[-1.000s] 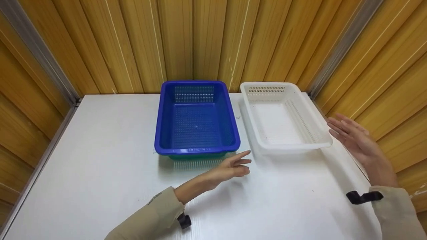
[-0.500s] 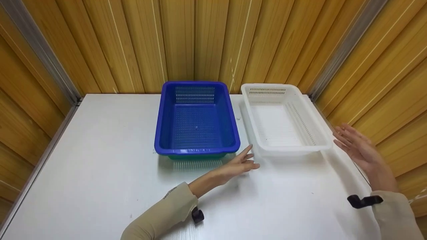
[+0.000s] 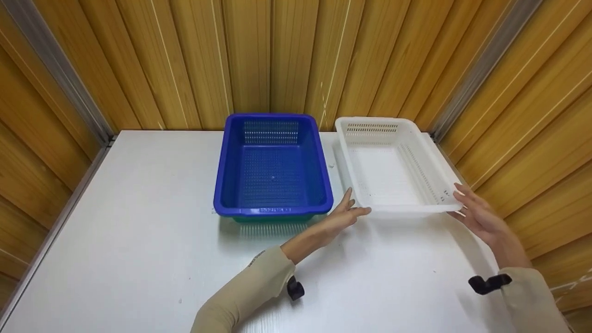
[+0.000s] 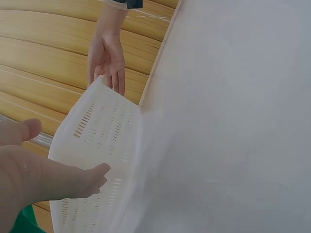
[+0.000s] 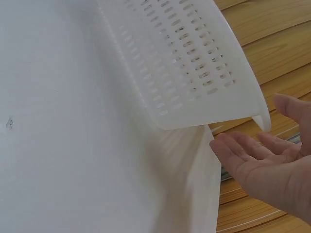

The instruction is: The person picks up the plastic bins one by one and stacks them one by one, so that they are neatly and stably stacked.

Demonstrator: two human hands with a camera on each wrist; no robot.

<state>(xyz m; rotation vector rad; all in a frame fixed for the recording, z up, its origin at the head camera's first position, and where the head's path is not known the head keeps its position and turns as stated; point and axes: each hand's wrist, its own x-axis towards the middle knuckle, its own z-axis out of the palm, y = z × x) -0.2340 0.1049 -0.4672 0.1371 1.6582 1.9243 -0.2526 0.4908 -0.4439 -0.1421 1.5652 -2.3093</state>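
Observation:
The white plastic basket [image 3: 407, 209], with slotted walls, stands at the back right of the white table. At its near left corner is the left hand [image 3: 334, 223], thumb and fingers spread apart; in the left wrist view its fingertips [image 4: 99, 172] overlap the slotted wall. The right hand [image 3: 481, 216] is at the near right corner, its thumb by the rim and its other fingers lower down. In the right wrist view, a gap shows between these fingers [image 5: 248, 145] and the rim's corner. Neither hand grips the basket.
Left of the white basket stands a blue basket [image 3: 273, 211], nested in a green one [image 3: 273, 218]. Wood-patterned panels [image 3: 286, 55] rise behind the white table [image 3: 138, 222] and along both its sides. A small black device [image 3: 296, 289] sits at each wrist.
The left hand has moved right and away from me to the white basket's near left corner. The right hand has come left and in to its near right corner. The baskets stay put.

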